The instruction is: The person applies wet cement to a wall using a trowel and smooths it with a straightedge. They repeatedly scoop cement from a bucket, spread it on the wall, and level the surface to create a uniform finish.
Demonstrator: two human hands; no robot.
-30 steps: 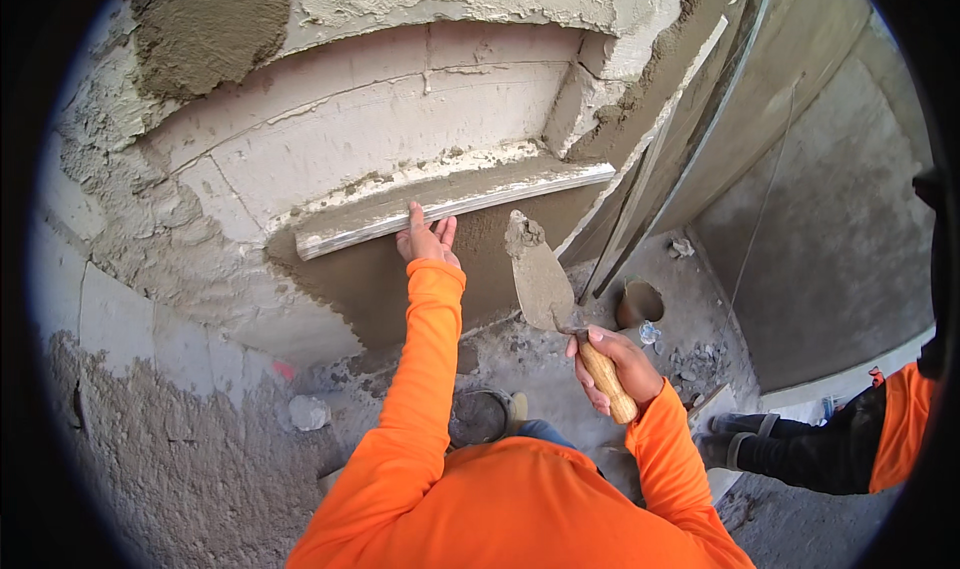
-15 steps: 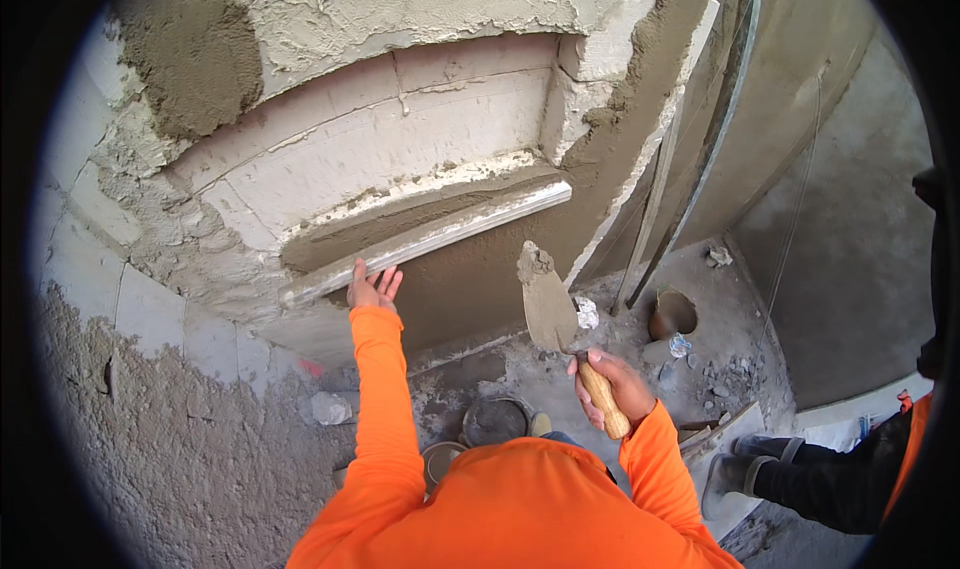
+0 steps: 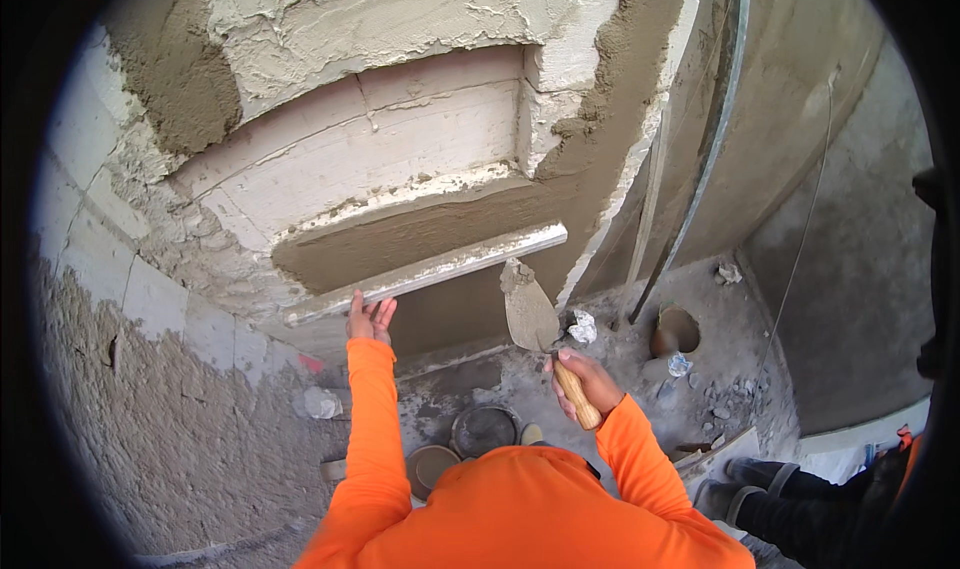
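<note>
My left hand (image 3: pixel 371 319) holds a long, pale straightedge (image 3: pixel 450 261) from below, near its left end, with fingertips against its edge. The straightedge lies slantwise along the wall beneath a recess (image 3: pixel 390 129), below a band of wet mortar (image 3: pixel 410 229). Its right end has no hand on it. My right hand (image 3: pixel 592 384) is closed round the wooden handle of a trowel (image 3: pixel 532 314). The trowel's blade points up toward the wall, just below the straightedge's right end, with a lump of mortar at its tip.
A round bucket (image 3: pixel 677 330) stands on the rubble-strewn floor, beside leaning poles (image 3: pixel 715 139). Round tubs (image 3: pixel 485 430) sit at my feet. Another person's dark boots (image 3: pixel 725 499) are at the lower right. A rough wall (image 3: pixel 180 439) rises on the left.
The straightedge has come down from the recess, showing more of the mortar band above it. My left hand has moved with it. The trowel and right hand have shifted slightly left.
</note>
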